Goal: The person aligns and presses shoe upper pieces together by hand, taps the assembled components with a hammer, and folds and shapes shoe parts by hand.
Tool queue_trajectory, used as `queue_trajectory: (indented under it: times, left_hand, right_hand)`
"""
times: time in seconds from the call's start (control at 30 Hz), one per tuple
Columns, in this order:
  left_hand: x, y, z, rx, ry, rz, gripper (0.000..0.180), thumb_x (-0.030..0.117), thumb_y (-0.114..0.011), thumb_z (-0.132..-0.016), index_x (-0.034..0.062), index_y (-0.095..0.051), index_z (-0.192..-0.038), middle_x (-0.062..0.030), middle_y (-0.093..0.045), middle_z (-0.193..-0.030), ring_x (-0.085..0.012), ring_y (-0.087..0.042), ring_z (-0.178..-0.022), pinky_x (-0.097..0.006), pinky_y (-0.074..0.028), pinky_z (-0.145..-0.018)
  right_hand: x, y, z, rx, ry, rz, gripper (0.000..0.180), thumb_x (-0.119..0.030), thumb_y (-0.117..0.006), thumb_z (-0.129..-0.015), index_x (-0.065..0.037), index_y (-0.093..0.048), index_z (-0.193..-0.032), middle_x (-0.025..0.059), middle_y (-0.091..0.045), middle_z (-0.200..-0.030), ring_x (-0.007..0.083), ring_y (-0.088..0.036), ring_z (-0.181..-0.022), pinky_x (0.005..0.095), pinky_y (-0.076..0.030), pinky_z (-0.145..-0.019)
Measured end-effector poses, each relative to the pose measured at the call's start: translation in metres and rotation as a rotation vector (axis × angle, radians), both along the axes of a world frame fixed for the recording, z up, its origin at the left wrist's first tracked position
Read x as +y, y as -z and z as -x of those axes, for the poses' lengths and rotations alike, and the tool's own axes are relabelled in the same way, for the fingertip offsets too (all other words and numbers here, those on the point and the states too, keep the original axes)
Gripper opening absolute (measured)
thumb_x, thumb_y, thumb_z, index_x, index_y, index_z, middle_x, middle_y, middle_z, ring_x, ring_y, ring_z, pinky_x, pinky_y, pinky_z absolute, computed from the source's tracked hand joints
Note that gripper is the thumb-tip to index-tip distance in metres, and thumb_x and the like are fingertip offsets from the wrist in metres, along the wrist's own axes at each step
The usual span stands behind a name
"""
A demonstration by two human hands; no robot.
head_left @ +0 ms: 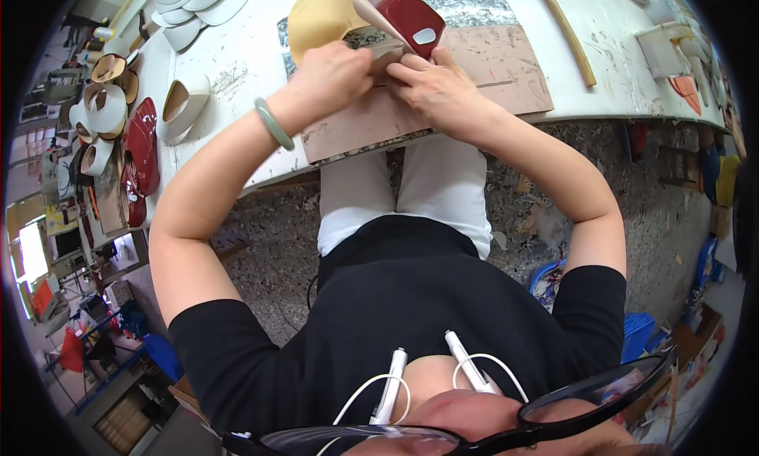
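We pinch a glossy red shoe upper point(407, 17) with tan lining between our left hand point(336, 75) and right hand point(435, 88), both clenched on it above the brown cutting board point(506, 69) on the white workbench point(624, 69).

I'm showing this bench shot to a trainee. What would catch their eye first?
Both hands, left hand and right hand, pinch a glossy red shoe upper with tan lining over a brown cutting board at centre top. At the left edge, more red and cream uppers lie piled.
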State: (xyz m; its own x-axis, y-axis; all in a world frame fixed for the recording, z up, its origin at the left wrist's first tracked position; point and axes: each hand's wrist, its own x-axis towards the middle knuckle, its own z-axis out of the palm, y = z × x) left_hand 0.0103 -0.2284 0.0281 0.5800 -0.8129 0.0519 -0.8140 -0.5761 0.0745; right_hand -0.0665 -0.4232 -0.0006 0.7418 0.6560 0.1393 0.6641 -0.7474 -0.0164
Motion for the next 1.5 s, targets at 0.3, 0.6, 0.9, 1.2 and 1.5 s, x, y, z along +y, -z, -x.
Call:
queue_trajectory:
  times: [0.3, 0.6, 0.9, 1.2, 1.5]
  left_hand:
    - [0.011, -0.007, -0.002, -0.026, 0.003, -0.106, 0.022, 0.026, -0.064, -0.079, 0.0041, -0.062, -0.077, -0.0143, -0.063, -0.075, -0.0314, -0.062, -0.074, -0.044, -0.049, -0.067]
    - [0.018, -0.004, 0.005, -0.109, -0.031, -0.170, 0.021, 0.027, -0.066, -0.076, 0.0066, -0.063, -0.077, -0.0114, -0.064, -0.071, -0.0281, -0.062, -0.075, -0.040, -0.047, -0.073]
    - [0.032, -0.012, 0.000, 0.220, -0.310, -0.133, 0.023, 0.022, -0.058, -0.078, -0.0005, -0.063, -0.080, -0.0186, -0.067, -0.078, -0.0338, -0.066, -0.075, -0.045, -0.051, -0.069]
    - [0.044, -0.006, 0.008, -0.078, 0.053, -0.046, 0.012, 0.014, -0.057, -0.076, 0.0026, -0.061, -0.078, -0.0114, -0.066, -0.072, -0.0298, -0.066, -0.071, -0.040, -0.052, -0.069]
    - [0.045, -0.011, 0.014, 0.157, -0.296, -0.074, 0.020, 0.017, -0.058, -0.078, -0.0024, -0.061, -0.081, -0.0194, -0.065, -0.076, -0.0350, -0.064, -0.078, -0.044, -0.052, -0.072]
  right_hand:
    - [0.006, 0.004, -0.010, -0.041, 0.015, -0.051, 0.036, -0.016, -0.055, -0.082, -0.016, -0.062, -0.117, -0.0037, -0.052, -0.106, 0.0140, -0.048, -0.104, 0.0400, -0.037, -0.085]
    - [0.019, 0.002, -0.009, -0.020, 0.025, -0.103, 0.031, -0.014, -0.049, -0.085, -0.012, -0.061, -0.113, 0.0010, -0.052, -0.110, 0.0160, -0.049, -0.110, 0.0445, -0.035, -0.088]
    - [0.017, 0.016, -0.013, -0.051, -0.034, -0.096, 0.029, -0.013, -0.056, -0.080, -0.007, -0.059, -0.108, 0.0035, -0.050, -0.111, 0.0187, -0.050, -0.107, 0.0400, -0.042, -0.076]
    - [0.035, 0.009, -0.012, 0.048, 0.021, -0.059, 0.029, -0.009, -0.056, -0.075, -0.009, -0.062, -0.104, 0.0056, -0.051, -0.118, 0.0203, -0.047, -0.115, 0.0417, -0.038, -0.083]
    - [0.038, 0.013, -0.020, -0.018, -0.061, -0.125, 0.025, -0.013, -0.054, -0.081, -0.012, -0.064, -0.103, 0.0032, -0.052, -0.111, 0.0175, -0.050, -0.107, 0.0408, -0.039, -0.082]
